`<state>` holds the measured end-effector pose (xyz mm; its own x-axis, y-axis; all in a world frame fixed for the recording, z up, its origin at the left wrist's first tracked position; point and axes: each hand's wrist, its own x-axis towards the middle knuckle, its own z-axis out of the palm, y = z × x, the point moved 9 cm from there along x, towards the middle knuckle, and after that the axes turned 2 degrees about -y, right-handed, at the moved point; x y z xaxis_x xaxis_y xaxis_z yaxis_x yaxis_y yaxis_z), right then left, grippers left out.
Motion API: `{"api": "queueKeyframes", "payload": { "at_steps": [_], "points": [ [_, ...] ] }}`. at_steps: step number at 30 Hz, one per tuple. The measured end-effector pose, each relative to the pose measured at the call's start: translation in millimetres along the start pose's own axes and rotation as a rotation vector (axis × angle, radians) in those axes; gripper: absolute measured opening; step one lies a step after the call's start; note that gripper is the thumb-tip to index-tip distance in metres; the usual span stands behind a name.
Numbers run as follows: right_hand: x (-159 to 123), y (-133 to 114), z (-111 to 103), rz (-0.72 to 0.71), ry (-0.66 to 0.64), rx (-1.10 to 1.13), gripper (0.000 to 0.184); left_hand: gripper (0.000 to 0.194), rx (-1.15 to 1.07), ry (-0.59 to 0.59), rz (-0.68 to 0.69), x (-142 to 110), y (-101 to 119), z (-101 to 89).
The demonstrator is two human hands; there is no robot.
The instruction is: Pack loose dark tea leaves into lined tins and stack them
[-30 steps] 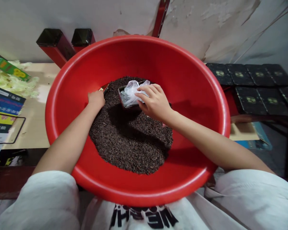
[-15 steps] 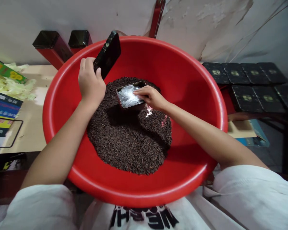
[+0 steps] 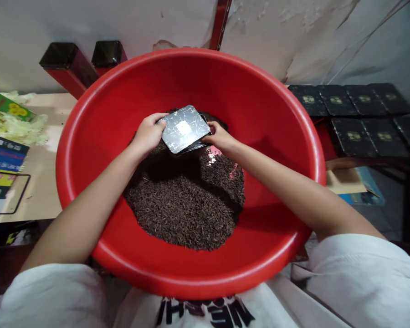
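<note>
Lid (image 3: 184, 127) placement, apparently | left hand (image 3: 148, 135) grasping lid, askew; right hand (image 3: 221, 139) gripping tin (image 3: 195, 146) within basin (image 3: 273, 77) | seating would require aligned corners

The tub (image 3: 269, 127) is bright red all over. The little bits (image 3: 187, 209) are dark brown. The lid (image 3: 182, 130) looks shiny grey, with thin white lines like scratches and a white patch. Two tall tins (image 3: 63, 75) have black tops and red sides. The green box (image 3: 10, 105) has yellow flowers. The white shirt (image 3: 143, 310) has big black letters.
</note>
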<state>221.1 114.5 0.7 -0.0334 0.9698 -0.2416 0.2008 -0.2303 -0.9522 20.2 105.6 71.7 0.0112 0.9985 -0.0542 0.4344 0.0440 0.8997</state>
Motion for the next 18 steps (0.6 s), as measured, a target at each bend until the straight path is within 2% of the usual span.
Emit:
{"api": "queueKeyframes", "payload": {
  "at_steps": [3,7,11,14,16,18],
  "points": [
    [-1,3,10,0.096,-0.180,0.233,0.041,0.030,0.114,0.061,0.054,1,0,-1.0],
    [-4,-2,14,0.095,-0.257,0.348,0.025,0.027,0.242,0.146,0.114,-2,-3,3.1],
    [-6,-9,14,-0.068,-0.162,0.305,0.035,0.017,0.383,0.168,0.245,-5,0,13.0],
    [-7,-13,16,-0.186,-0.108,0.223,0.040,0.019,0.320,0.131,0.330,-2,2,15.9],
    [-6,-16,16,-0.223,-0.080,0.150,0.042,0.018,0.209,0.151,0.297,1,-2,11.2],
    [-3,-19,13,-0.235,-0.048,0.070,0.038,0.017,0.066,0.212,0.194,2,-11,5.0]
  ]
}}
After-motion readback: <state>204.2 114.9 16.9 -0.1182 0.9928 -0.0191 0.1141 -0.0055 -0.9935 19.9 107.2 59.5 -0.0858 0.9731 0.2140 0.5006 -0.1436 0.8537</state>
